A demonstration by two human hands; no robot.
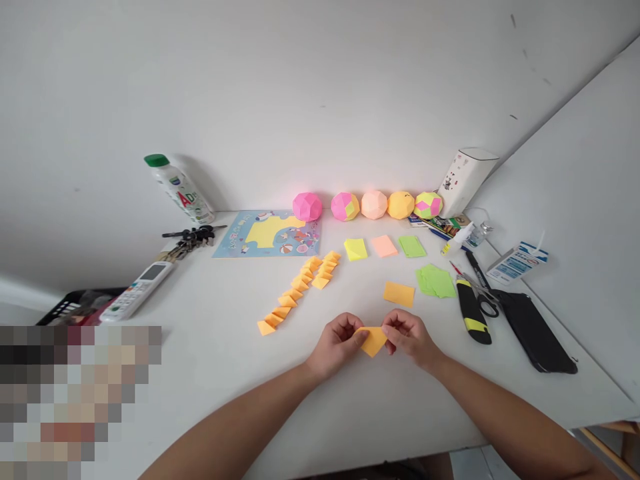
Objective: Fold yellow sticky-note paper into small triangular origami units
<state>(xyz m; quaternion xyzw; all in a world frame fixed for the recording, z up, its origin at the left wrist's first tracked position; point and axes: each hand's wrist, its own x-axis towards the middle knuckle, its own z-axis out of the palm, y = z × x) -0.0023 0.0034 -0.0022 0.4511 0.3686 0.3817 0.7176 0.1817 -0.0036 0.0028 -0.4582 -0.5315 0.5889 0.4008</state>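
An orange sheet of paper (373,342), folded to a point at the bottom, is held between both hands above the front of the table. My left hand (339,341) pinches its left corner with thumb on top. On the opposite corner, my right hand (407,337) closes thumb and fingers. Just beyond lies a flat orange sheet (399,294). To the left, folded orange paper pieces (289,298) run in a slanting row, with a shorter row (326,270) beside it. Green sheets (435,281) lie loosely piled right of the flat orange one.
Several faceted paper balls (374,205) line the wall. Yellow (355,249), peach (385,246) and green (412,246) paper stacks lie before them. A cutter (473,310), scissors (487,303) and black pouch (537,330) sit right. A bottle (183,191), keys (193,239) and remote control (139,290) are left.
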